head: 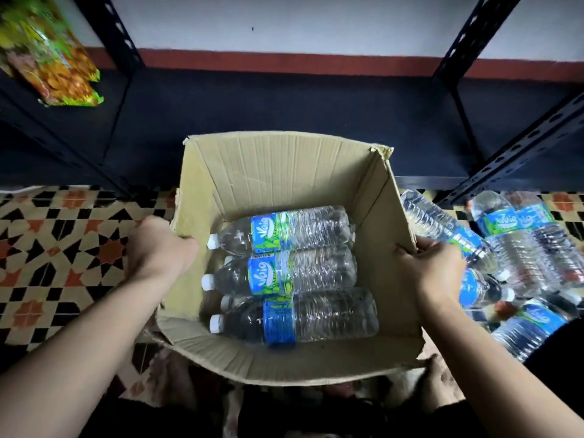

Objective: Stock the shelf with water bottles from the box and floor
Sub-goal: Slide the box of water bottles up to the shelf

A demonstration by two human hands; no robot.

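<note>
An open cardboard box (278,172) stands on the floor in front of the dark metal shelf (284,121). Inside it lie several clear water bottles with blue-green labels and white caps pointing left; the nearest one (297,317) lies on top, two more (284,232) (281,273) behind it. My left hand (158,248) grips the box's left wall at the rim. My right hand (429,267) grips the right wall. More water bottles (518,245) lie in a loose pile on the floor right of the box.
A green and orange snack packet (53,61) lies on the shelf at the upper left. Slotted shelf uprights (455,52) rise at the right and left. The floor (63,241) has a black, cream and orange tile pattern.
</note>
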